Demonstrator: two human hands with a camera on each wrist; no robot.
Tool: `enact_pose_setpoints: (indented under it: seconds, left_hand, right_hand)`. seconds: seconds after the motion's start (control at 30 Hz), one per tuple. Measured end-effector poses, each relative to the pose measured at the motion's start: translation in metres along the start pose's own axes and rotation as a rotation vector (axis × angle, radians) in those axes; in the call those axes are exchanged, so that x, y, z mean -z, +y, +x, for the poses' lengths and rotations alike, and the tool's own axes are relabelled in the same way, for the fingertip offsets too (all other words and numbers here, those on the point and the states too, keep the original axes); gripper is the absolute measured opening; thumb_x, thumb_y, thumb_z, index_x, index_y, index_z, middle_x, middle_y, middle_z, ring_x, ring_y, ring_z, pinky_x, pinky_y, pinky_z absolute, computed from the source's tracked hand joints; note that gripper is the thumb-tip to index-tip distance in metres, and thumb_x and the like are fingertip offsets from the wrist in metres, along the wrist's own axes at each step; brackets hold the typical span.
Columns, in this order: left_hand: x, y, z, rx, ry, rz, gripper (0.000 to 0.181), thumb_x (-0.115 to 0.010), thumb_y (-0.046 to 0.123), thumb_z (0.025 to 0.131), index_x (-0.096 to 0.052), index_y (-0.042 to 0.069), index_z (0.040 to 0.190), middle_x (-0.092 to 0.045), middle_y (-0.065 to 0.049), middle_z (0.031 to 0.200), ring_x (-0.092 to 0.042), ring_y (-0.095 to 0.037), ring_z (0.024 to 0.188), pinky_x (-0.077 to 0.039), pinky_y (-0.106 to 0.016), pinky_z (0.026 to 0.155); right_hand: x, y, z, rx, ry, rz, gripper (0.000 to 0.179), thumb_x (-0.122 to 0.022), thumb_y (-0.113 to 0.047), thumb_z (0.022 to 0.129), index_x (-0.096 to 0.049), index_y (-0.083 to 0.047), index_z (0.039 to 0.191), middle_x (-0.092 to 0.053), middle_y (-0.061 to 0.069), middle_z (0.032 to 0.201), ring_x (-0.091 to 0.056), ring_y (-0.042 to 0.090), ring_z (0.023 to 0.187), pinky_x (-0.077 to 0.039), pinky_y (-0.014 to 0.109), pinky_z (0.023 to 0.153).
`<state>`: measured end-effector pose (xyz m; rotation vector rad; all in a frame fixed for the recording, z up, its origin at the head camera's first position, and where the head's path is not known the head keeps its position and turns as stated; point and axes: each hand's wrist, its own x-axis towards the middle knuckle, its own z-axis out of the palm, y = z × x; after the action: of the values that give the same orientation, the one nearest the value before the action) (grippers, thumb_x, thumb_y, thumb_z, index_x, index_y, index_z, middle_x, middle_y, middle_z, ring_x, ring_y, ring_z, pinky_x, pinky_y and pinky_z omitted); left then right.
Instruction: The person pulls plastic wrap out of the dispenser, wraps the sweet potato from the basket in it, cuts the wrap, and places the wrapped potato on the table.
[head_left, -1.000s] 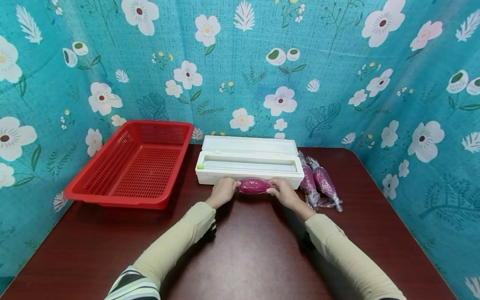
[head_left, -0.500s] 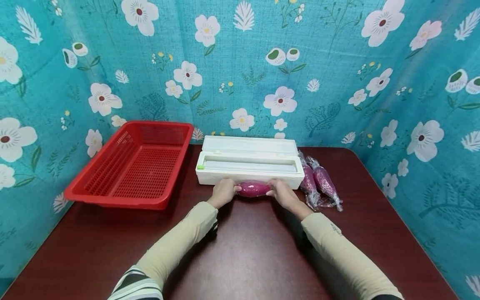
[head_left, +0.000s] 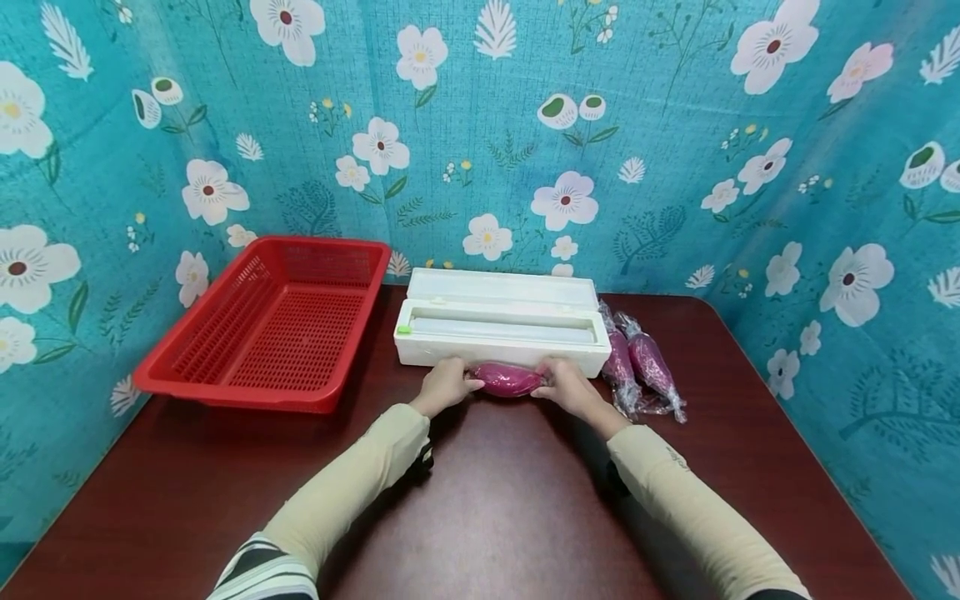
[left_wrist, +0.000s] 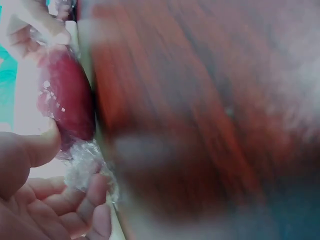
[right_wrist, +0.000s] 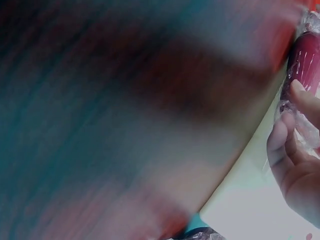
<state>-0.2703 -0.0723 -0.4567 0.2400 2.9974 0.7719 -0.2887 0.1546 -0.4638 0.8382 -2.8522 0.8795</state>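
A smooth magenta sweet potato (head_left: 507, 380), tapered at both ends and wrapped in cling film, is held in front of the white film box in the head view. My left hand (head_left: 442, 385) grips its left end. In the left wrist view the thumb touches the sweet potato (left_wrist: 67, 95) and the fingers curl by the bunched film (left_wrist: 86, 162). On the other end, my right hand (head_left: 567, 387) pinches the film with thumb and fingers, as the right wrist view also shows. The cling film box (head_left: 502, 352) has its lid up and a roll inside.
Two wrapped magenta sweet potatoes (head_left: 651, 364) lie on the table just right of the box. A red plastic basket (head_left: 247, 393) stands at the back left. The dark wooden table (head_left: 510, 500) ends at a blue flowered curtain (head_left: 480, 167).
Both hands stay at the sweet potato's ends, with small shifts of thumbs and fingers at the film. The sweet potato tilts slightly. The head view has shifted a little.
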Motion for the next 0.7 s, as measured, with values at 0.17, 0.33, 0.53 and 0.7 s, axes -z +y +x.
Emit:
enact_pose_setpoints:
  seconds: [0.17,0.33,0.53,0.7]
  left_hand:
    - [0.010,0.002,-0.011,0.059,0.061,-0.089,0.043,-0.070,0.035,0.074,-0.063,0.011,0.108,-0.063,0.000,0.081,-0.058,-0.018,0.077,-0.045,-0.037,0.062]
    - [0.021,-0.006,-0.017,0.119,0.241,-0.175,0.040,-0.069,0.037,0.075,-0.061,0.006,0.098,-0.061,-0.007,0.092,-0.058,-0.022,0.084,-0.045,-0.041,0.067]
    - [0.020,-0.022,-0.015,0.251,0.505,-0.544,0.032,-0.072,0.021,0.074,-0.055,0.000,0.090,-0.057,-0.013,0.083,-0.053,-0.026,0.079,-0.041,-0.036,0.071]
    - [0.019,-0.027,-0.011,0.436,0.671,-0.878,0.033,-0.074,0.012,0.070,-0.049,0.001,0.088,-0.047,-0.007,0.081,-0.045,-0.023,0.081,-0.035,-0.030,0.073]
  right_hand:
    - [0.002,-0.004,-0.004,-0.012,0.013,-0.065,0.025,-0.076,-0.010,0.068,-0.059,-0.003,0.085,-0.058,0.005,0.077,-0.055,0.016,0.069,-0.046,0.030,0.061]
    - [0.007,-0.007,-0.007,-0.013,0.025,-0.169,0.028,-0.077,-0.021,0.068,-0.060,-0.009,0.087,-0.058,0.002,0.075,-0.055,0.016,0.069,-0.044,0.031,0.056]
    - [0.015,-0.008,-0.009,-0.017,0.043,-0.277,0.034,-0.074,-0.040,0.068,-0.062,-0.011,0.081,-0.062,0.002,0.075,-0.055,0.016,0.063,-0.042,0.031,0.048]
    - [0.023,-0.013,-0.008,-0.003,0.071,-0.344,0.031,-0.068,-0.040,0.076,-0.059,-0.012,0.065,-0.048,-0.004,0.054,-0.040,0.012,0.047,-0.032,0.026,0.041]
